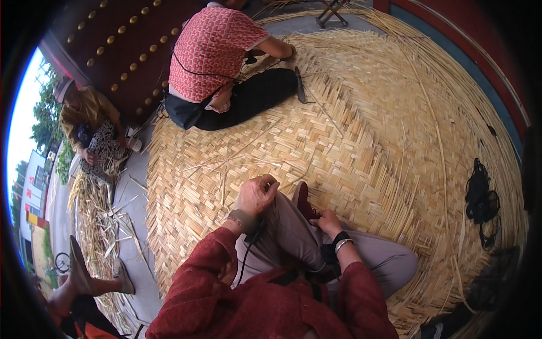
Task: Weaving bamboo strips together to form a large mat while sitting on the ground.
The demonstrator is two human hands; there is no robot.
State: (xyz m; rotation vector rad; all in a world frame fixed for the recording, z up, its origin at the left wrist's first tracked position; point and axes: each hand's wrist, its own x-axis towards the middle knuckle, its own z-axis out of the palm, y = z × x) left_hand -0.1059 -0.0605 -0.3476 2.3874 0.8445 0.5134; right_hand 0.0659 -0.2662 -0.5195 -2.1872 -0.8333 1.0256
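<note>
I sit cross-legged on a large woven mat (293, 147) of pale flat strips. My left hand (257, 195) rests on the raised knee of my grey trousers (288, 229), its fingers curled inward. A dark spot shows by those fingertips, too small to name. Close to my dark red shoe (303, 199), my right hand (326, 221) is closed at the shin, thumb and fingers together. Whatever either hand may hold is hidden. A dark band sits on each wrist, and a silver bracelet (342, 244) circles the right one.
A person in a red patterned shirt (212, 53) works on the mat ahead, a dark blade-like tool (300, 85) beside them. Another person (93, 124) sits left near loose straw (99, 220). Black cords (481, 198) lie right. A studded door (127, 51) stands behind.
</note>
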